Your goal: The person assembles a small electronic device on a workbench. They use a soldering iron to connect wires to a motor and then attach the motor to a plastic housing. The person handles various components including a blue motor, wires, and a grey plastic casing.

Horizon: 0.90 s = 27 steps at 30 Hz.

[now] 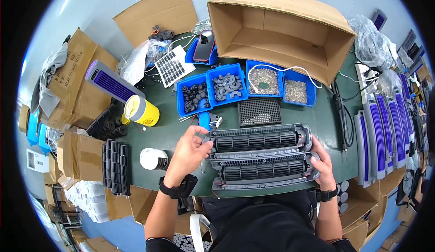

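Two long grey plastic fan housings lie side by side before me, each with a black ribbed fan roller along it: the far housing [260,153] and the near housing [263,184]. My left hand [192,150] is closed in a pinch at the far housing's left end; whatever lies between thumb and fingertip is too small to make out. Around the right ends of the housings curls my right hand [322,163], its thumb on the near one's corner. Thin red wires hang by the near housing's left end.
Blue bins hold black knobs [195,98], grey curved parts [228,88] and screws [263,80]. A black perforated tray [259,112], a yellow tub [144,111] and a white jar [153,158] stand nearby. An electric screwdriver [342,116] and purple-grilled housings [378,134] are right; an open carton [281,30] stands behind.
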Motion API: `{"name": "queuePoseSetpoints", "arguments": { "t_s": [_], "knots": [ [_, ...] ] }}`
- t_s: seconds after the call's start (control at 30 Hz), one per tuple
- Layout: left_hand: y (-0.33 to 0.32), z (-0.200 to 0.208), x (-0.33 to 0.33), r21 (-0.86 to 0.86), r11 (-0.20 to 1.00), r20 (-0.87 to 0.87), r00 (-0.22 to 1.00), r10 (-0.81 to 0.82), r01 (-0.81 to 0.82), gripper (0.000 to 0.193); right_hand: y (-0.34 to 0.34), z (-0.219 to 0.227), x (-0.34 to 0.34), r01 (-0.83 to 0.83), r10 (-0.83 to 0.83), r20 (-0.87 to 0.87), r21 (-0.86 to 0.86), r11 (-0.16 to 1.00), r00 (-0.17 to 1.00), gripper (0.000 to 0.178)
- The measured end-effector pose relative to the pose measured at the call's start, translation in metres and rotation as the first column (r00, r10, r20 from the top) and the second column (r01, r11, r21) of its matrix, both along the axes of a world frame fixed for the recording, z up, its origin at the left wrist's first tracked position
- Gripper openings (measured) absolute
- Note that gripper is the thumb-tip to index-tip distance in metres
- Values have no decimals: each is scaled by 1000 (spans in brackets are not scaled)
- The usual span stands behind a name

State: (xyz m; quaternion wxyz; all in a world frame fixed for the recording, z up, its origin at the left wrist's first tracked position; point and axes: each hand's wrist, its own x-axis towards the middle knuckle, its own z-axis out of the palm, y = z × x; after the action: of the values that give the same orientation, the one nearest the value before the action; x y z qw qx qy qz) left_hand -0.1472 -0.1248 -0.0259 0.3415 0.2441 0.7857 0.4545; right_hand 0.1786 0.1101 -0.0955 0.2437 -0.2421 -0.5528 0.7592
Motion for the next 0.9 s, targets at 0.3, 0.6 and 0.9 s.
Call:
{"name": "queuePoseSetpoints", "arguments": {
  "t_s": [0.3, 0.6, 0.9],
  "knots": [
    [8, 2, -3, -105, 994, -105, 994, -5, -6, 40, 0, -4, 0, 3, -3, -17, -6, 1000, 1000, 94],
    [11, -1, -3, -121, 993, -148, 989, -12, -6, 43, -1, -4, 0, 17, -17, -22, -26, 1000, 1000, 95],
    [10, -12, -2, -114, 992, -104, 993, 46, -58, 42, 0, -6, -1, 3, -3, -37, 3, 1000, 999, 94]
  ]
}}
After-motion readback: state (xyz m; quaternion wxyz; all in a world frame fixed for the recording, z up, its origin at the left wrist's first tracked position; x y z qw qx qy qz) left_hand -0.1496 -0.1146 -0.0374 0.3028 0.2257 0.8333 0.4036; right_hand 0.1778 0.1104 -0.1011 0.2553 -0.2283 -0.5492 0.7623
